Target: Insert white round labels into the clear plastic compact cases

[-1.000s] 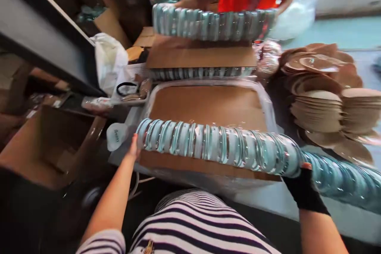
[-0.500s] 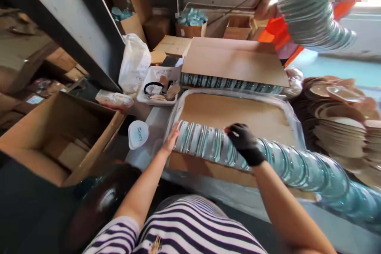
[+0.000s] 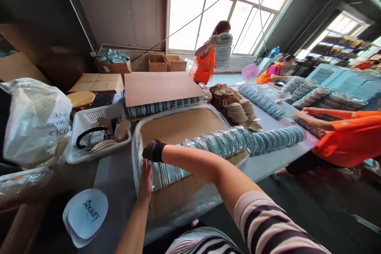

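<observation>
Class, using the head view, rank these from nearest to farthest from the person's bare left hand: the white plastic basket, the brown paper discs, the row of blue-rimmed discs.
1. Row of blue-rimmed discs: touching the left hand.
2. White plastic basket: left, beyond.
3. Brown paper discs: far right.

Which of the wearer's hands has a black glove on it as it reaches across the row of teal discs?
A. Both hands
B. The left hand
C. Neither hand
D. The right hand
D. The right hand wears the black glove over the row of teal discs; the left hand is bare.
</observation>
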